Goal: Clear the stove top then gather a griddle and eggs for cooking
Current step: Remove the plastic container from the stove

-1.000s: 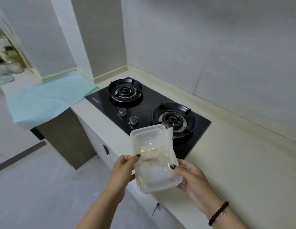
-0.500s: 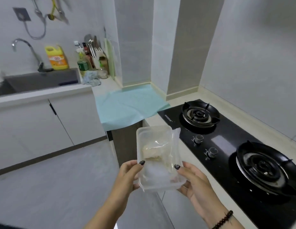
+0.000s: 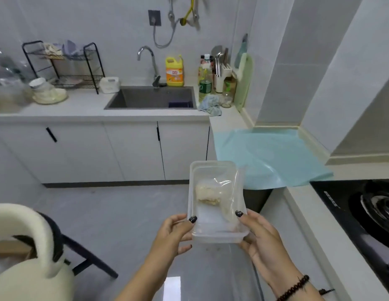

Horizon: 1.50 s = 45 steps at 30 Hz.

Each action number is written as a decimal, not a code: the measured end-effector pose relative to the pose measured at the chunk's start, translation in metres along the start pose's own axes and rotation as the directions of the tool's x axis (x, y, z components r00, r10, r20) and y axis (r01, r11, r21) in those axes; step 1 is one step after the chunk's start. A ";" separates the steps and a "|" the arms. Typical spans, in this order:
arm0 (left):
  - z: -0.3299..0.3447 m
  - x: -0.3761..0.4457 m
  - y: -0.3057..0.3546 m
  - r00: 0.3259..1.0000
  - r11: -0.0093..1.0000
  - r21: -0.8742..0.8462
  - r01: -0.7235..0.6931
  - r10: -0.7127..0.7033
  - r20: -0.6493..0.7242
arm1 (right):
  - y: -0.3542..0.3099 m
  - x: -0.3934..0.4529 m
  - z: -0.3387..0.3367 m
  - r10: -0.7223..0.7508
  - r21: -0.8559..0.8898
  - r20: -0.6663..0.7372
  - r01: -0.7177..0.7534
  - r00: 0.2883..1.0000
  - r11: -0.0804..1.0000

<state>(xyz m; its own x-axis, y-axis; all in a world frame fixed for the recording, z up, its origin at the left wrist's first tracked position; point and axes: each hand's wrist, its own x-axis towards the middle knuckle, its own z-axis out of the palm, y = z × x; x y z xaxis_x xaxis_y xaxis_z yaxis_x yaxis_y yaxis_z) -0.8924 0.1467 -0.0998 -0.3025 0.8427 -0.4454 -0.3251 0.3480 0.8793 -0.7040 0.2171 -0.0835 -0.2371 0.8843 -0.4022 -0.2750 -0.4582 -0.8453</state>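
Two bare forearms come up from the bottom of the frame, no sleeves on either. The left hand [image 3: 174, 234], low in the middle, has dark, near-black polish on its nails, with a faint speckle. The right hand [image 3: 262, 238] beside it has the same polish. A bracelet [image 3: 294, 287] of small dark round beads circles the right wrist, bottom right.

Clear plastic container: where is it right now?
Head view, lower centre: the clear plastic container is held over the floor by the left hand and right hand, left of the stove top, below the blue sheet.
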 end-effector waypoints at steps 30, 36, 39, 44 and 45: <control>-0.147 0.258 0.161 0.790 0.949 -0.236 -0.209 0.022 -0.613 | -0.047 0.355 0.293 0.315 -0.313 0.520 -0.166 0.794 0.935; -0.205 0.296 0.185 0.800 0.929 -0.322 -0.185 -0.048 -0.599 | -0.028 0.393 0.367 0.342 -0.313 0.510 -0.200 0.789 0.928; -0.244 0.322 0.202 0.805 0.920 -0.348 -0.182 -0.064 -0.589 | -0.017 0.413 0.414 0.327 -0.316 0.514 -0.179 0.793 0.932; -0.323 0.361 0.247 0.800 0.927 -0.319 -0.196 -0.037 -0.599 | 0.004 0.446 0.508 0.327 -0.304 0.506 -0.189 0.798 0.934; -0.336 0.366 0.255 0.792 0.930 -0.312 -0.194 -0.039 -0.609 | 0.007 0.450 0.524 0.332 -0.302 0.505 -0.197 0.796 0.933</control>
<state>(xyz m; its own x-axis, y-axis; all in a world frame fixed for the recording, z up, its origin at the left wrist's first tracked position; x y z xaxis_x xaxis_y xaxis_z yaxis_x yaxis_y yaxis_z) -1.3874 0.4061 -0.0952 -0.7724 0.4041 -0.4899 -0.5233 0.0321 0.8515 -1.3007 0.5645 -0.0859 -0.7511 0.5067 -0.4232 0.0719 -0.5744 -0.8154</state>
